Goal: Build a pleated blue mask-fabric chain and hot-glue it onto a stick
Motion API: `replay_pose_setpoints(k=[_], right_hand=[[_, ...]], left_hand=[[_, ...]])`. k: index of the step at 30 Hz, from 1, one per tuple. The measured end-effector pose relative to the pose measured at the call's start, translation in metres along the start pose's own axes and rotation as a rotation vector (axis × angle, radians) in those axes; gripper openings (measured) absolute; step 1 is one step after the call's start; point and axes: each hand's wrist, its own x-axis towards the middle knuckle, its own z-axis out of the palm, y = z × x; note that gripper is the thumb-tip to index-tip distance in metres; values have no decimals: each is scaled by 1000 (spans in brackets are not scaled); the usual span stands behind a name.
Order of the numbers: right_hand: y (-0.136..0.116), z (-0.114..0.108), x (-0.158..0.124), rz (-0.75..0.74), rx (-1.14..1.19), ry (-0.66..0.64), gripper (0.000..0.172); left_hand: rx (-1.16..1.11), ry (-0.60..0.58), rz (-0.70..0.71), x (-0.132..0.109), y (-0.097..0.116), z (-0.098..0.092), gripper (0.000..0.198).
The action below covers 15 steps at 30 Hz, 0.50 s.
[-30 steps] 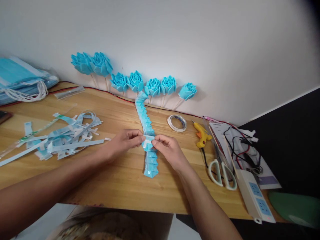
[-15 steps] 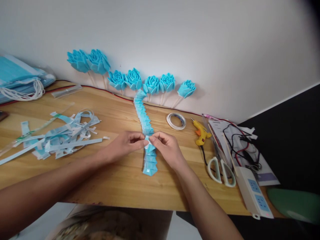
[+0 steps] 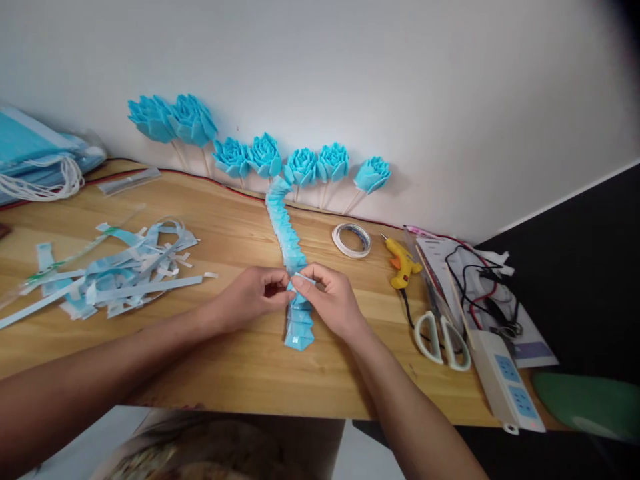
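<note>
A long chain of folded blue pieces (image 3: 285, 230) lies across the wooden table (image 3: 240, 373), running from the wall toward me. My left hand (image 3: 253, 297) and my right hand (image 3: 327, 300) meet over the chain near its front end. Both pinch one small blue folded piece (image 3: 295, 283) between thumb and fingers. The last few folds of the chain (image 3: 299, 330) lie flat below my hands.
Several blue paper roses on sticks (image 3: 265, 157) lean on the wall. Cut blue strips (image 3: 120, 270) lie left, a stack of face masks (image 3: 35, 167) far left. Right of my hands: tape roll (image 3: 353, 240), yellow glue gun (image 3: 400, 261), scissors (image 3: 443, 339), power strip (image 3: 503, 387), cables.
My hands have drawn closer together, folding the small piece; its white strip between the fingertips no longer shows. The view has shifted slightly.
</note>
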Motion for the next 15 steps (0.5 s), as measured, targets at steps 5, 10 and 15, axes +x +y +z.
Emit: replay_pose_setpoints(k=[5,10,15], right_hand=[[5,3,2,-15,36,21,29],[10,0,4,18,69,-2,36],[8,-7,5,-3,109,-20,42]], left_hand=[[12,-7,24,0,4,-2,27],[-5,11,19,-1,3,-1,27],[-73,137,-23,1,-2,-4,28]])
